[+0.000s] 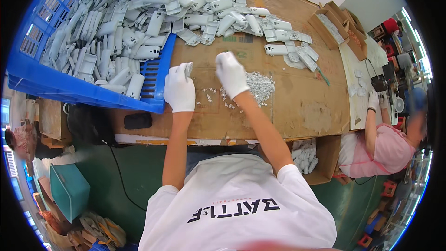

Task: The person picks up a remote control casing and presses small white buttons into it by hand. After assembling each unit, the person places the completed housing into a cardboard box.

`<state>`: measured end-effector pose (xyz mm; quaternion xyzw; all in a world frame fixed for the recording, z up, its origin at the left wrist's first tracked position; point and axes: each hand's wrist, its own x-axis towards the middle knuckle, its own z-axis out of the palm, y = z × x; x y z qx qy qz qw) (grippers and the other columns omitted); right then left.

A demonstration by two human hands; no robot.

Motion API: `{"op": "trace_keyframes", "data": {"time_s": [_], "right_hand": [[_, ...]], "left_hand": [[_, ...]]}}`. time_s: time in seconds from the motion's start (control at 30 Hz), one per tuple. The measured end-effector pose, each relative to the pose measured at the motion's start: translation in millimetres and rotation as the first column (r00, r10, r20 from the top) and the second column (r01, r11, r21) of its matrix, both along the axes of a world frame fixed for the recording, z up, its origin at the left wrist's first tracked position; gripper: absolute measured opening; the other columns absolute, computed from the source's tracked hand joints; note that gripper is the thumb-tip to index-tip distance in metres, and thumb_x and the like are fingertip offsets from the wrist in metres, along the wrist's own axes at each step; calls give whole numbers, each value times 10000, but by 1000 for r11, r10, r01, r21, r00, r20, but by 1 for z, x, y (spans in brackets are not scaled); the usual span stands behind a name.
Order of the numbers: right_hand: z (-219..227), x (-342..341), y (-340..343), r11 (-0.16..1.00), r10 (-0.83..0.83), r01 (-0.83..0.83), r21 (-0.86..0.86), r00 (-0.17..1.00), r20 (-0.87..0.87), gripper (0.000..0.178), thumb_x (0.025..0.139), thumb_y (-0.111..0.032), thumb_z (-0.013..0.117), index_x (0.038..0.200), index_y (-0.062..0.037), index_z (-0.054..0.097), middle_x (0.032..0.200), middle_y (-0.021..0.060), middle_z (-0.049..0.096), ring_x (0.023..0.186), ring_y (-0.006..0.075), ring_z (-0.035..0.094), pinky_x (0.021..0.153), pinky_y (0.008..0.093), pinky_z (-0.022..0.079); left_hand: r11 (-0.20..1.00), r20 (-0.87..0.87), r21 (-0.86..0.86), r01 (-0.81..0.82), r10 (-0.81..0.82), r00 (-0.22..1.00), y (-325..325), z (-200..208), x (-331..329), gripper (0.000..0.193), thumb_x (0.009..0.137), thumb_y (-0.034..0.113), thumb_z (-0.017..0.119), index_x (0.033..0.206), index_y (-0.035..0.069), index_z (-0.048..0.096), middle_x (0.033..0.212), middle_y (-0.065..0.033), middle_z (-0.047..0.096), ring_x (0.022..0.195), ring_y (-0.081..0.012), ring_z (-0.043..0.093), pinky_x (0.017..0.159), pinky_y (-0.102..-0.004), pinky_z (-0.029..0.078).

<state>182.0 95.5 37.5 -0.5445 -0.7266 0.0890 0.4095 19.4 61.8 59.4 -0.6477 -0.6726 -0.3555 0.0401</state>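
Observation:
My left hand (180,90), in a white glove, is closed round a small pale plastic casing (189,68), of which one end shows above the fingers. To its right my right hand (231,72), gloved too, has its fingers drawn together; whatever they hold, if anything, is hidden. Beside and below the right hand lies a heap of tiny whitish parts (261,88), with several strays scattered toward the left hand. Many pale plastic casings (155,23) fill a blue crate (88,95) at the left and spill onto the cardboard-covered table (297,97).
Further casings (302,53) lie at the back right, near a green stick (323,76). Cardboard boxes (330,28) stand beyond. A black pouch (138,121) rests by the front edge. Below the table, a carton (325,158) holds white parts. A co-worker (376,151) works at the right.

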Motion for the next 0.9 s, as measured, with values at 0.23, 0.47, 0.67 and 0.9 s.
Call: {"op": "trace_keyframes", "data": {"time_s": [0.23, 0.47, 0.67, 0.9], "right_hand": [[13, 34, -8, 996, -87, 87, 20, 907, 411, 35, 788, -134, 710, 807, -120, 683, 885, 61, 630, 884, 285, 610, 781, 424, 510], [5, 22, -12, 994, -72, 102, -31, 855, 514, 96, 731, -190, 777, 744, -124, 708, 846, 47, 633, 875, 270, 599, 773, 405, 488], [10, 19, -6, 993, 33, 28, -113, 864, 502, 76, 736, -163, 753, 718, -134, 686, 807, 50, 636, 858, 256, 602, 767, 398, 479], [-5, 9, -15, 994, 22, -83, 69, 783, 621, 59, 742, -120, 679, 692, -151, 670, 722, 37, 634, 822, 245, 608, 743, 385, 470]], "left_hand": [[999, -249, 2, 41, -39, 968, 7, -3, -5, 276, 790, 45, 661, 1040, 163, 650, 970, -35, 619, 842, -255, 612, 725, -396, 515], [974, 375, -13, 228, -206, 904, -17, 8, 0, 331, 792, 30, 641, 1115, 97, 672, 1031, -89, 663, 944, -286, 650, 824, -371, 524], [944, 659, -89, 316, -183, 730, -35, -4, -2, 374, 792, 31, 607, 1161, 8, 663, 1074, -138, 694, 995, -228, 671, 898, -328, 507], [941, 880, -100, 323, -68, 471, -62, 1, -9, 390, 817, 48, 603, 1196, -38, 640, 1077, -138, 710, 990, -171, 669, 893, -308, 515]]}}
